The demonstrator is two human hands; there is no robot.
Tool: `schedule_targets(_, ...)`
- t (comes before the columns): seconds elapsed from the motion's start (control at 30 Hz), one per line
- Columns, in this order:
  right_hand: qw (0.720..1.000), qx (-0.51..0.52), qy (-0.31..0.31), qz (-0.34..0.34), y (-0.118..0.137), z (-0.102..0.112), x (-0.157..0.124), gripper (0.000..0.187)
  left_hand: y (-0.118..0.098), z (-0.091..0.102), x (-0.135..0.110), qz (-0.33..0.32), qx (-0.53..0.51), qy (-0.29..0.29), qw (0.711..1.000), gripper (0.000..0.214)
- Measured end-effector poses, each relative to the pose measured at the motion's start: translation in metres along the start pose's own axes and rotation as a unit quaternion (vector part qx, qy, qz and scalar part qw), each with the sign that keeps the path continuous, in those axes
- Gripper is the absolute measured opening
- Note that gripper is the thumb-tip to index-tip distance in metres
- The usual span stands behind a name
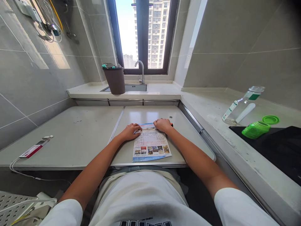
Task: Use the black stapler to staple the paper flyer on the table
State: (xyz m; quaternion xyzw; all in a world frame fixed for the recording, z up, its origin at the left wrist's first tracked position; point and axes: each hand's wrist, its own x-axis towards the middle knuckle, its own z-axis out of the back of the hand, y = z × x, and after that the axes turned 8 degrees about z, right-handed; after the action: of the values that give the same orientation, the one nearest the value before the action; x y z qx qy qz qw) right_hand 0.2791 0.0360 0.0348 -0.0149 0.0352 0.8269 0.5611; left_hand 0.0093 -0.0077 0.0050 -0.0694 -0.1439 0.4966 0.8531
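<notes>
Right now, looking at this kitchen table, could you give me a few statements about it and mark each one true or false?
1. The left hand and the right hand both rest on the far edge of a printed leaflet. True.
2. The leaflet lies on the floor. False: it lies flat on the grey table.
3. A brown bin stands by the sink under the window. True.
4. The green cup stands on the left, next to the bin. False: it is on the counter to the right, near a clear bottle.
</notes>
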Motion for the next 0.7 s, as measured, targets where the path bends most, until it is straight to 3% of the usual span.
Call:
schedule_targets(0.1, 0.999, -0.029, -0.019, 0.003, 0.002, -0.003, 0.002, 0.047, 0.000, 0.000, 0.000, 0.001, -0.002, 0.002, 1.000, 0.031)
schedule_targets(0.47, 0.998, -0.057, 0.020, 0.023, 0.007, -0.002, 0.007, 0.040, -0.002, 0.000, 0.000, 0.011, 0.003, 0.008, 1.000, 0.030)
schedule_targets(0.7, 0.998, -0.058, 0.009, 0.026, 0.017, -0.006, 0.002, 0.034, -0.002, -0.001, 0.001, 0.021, 0.000, 0.002, 1.000, 0.028)
